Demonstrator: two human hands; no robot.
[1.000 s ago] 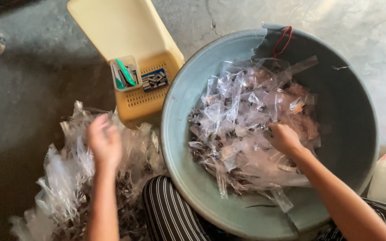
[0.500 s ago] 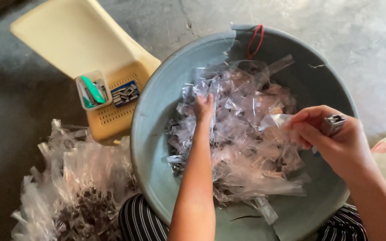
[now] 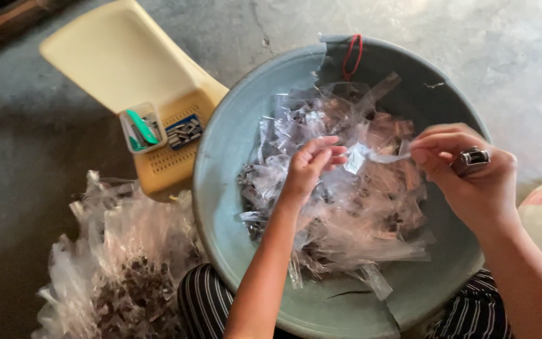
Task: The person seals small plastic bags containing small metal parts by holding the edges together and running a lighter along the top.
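A small clear plastic bag (image 3: pixel 364 155) is stretched, crumpled and limp, between the left hand (image 3: pixel 308 168) and the right hand (image 3: pixel 465 176), pinched at either end by the fingers (image 3: pixel 332 150). It hangs just above a heap of similar clear bags (image 3: pixel 346 207) (some with dark bits inside) lying in a large grey-blue basin (image 3: pixel 221 188). A small metal stapler (image 3: pixel 472 157) sits in the right palm.

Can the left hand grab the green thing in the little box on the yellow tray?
Probably yes. The left hand is over the basin, pinching a clear bag, and the green tool lies just past the rim with nothing between; it would likely have to let go first.
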